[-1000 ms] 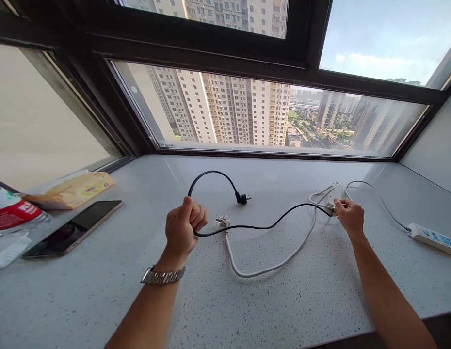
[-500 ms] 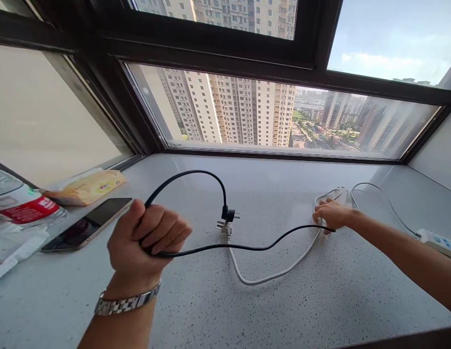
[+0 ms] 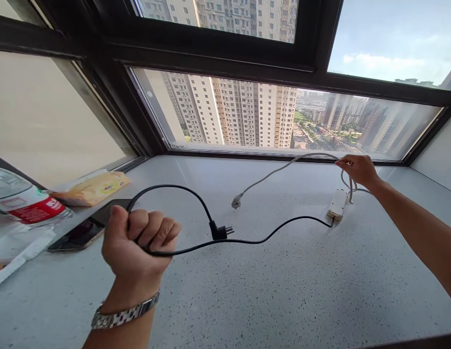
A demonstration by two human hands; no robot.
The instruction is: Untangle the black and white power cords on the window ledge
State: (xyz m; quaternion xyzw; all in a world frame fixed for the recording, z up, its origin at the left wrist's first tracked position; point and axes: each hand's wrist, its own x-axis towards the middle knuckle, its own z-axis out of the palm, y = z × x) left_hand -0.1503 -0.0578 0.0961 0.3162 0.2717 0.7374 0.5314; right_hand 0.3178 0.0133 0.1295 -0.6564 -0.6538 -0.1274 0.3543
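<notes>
Two cords were held above a speckled sill, one in each hand.

The black cord (image 3: 243, 241) was gripped in the closed left hand (image 3: 138, 242), looped up and over to its plug (image 3: 218, 232), which hung just above the sill (image 3: 265, 291); its far end ran to the white adapter block (image 3: 337, 204) lying on the sill, though the join itself was too small to make out. The white cord (image 3: 283, 167) was lifted by the right hand (image 3: 358, 169), fingers closed round it, its plug (image 3: 236, 202) dangling near the surface. How the white cord met the block was hidden behind the hand. At the left edge, a phone (image 3: 82, 231) was partly covered by the left hand, and a tissue pack (image 3: 90, 189) and a bottle (image 3: 18, 208), cut off by the frame, were seen.
</notes>
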